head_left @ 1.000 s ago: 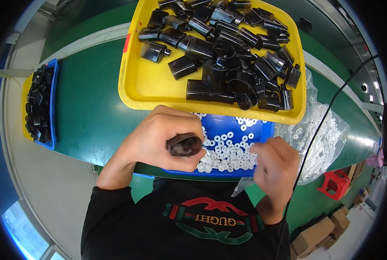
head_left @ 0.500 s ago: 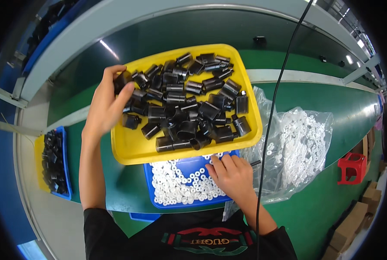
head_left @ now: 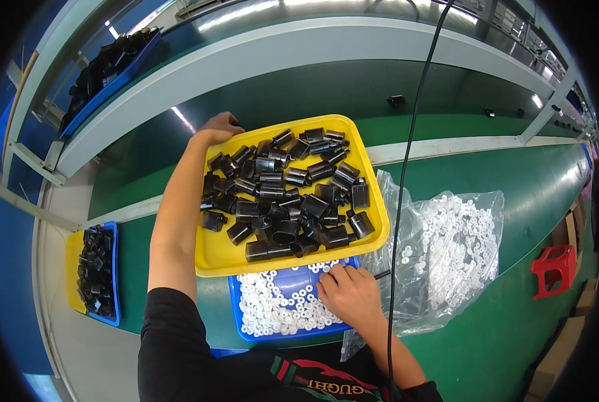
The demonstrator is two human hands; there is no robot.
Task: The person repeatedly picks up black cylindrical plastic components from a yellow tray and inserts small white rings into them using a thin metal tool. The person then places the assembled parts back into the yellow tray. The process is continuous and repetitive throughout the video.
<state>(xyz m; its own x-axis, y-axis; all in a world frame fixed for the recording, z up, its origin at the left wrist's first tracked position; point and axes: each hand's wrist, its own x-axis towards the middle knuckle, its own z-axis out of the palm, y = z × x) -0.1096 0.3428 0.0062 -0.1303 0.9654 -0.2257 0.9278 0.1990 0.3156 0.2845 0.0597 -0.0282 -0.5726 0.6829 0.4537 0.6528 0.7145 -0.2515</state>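
My left hand (head_left: 221, 127) reaches past the far left corner of the yellow tray (head_left: 225, 266), over the dark belt. Its fingers are closed, with a bit of a black plastic part (head_left: 235, 123) showing at the fingertips. Many similar black cylindrical parts (head_left: 271, 191) with narrow necks lie heaped in that tray. Just in front, my right hand (head_left: 350, 295) is closed over the blue tray (head_left: 246, 332), around a thin black pen-like tool (head_left: 382, 274) that sticks out to the right. Small white ring washers (head_left: 272, 311) cover much of the blue tray, whose far part is under the yellow one.
A clear plastic bag (head_left: 406, 311) of white washers lies on the green table at right. A black cable (head_left: 410, 134) hangs across the view. More black parts fill bins at left (head_left: 97, 268) and far left (head_left: 111, 63). A red stool (head_left: 553, 270) stands beyond, right.
My left hand has moved from the yellow tray's left edge out over the belt, carrying a black part. My right hand stays over the washers. The view has shifted.
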